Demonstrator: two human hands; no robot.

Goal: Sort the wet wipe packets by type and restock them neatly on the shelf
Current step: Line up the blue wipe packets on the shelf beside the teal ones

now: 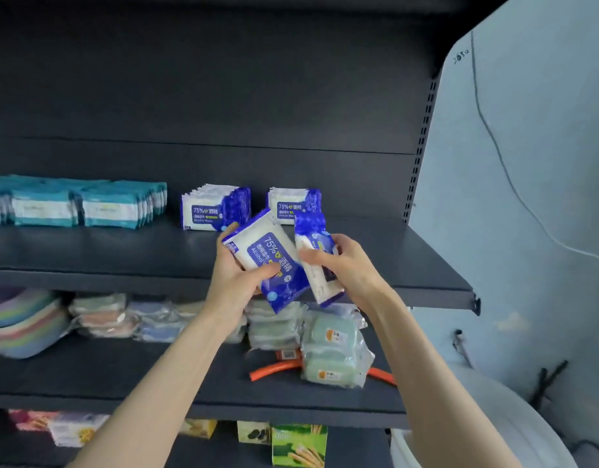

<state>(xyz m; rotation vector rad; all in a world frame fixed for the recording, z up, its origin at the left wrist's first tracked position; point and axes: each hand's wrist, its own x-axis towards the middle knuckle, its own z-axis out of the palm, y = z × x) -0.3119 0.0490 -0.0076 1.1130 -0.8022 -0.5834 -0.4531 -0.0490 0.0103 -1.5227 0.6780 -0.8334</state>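
My left hand (pixel 235 276) grips a blue and white 75% alcohol wipe packet (pixel 267 255), tilted, in front of the dark shelf (pixel 89 251). My right hand (pixel 342 265) holds a second blue and white packet (pixel 316 261) edge-on, right beside the first. Behind them on the shelf stand two rows of the same blue packets (pixel 215 209) (pixel 296 204). Further left, rows of teal and white wipe packets (pixel 78 206) stand upright.
The shelf below holds pastel packs (pixel 102 315), green wrapped packs (pixel 335 349), an orange tube (pixel 274 371) and stacked coloured bowls (pixel 21 322). Boxes (pixel 298 445) sit on the lowest shelf. A pale blue wall (pixel 527 197) and a white bin (pixel 494 430) are to the right.
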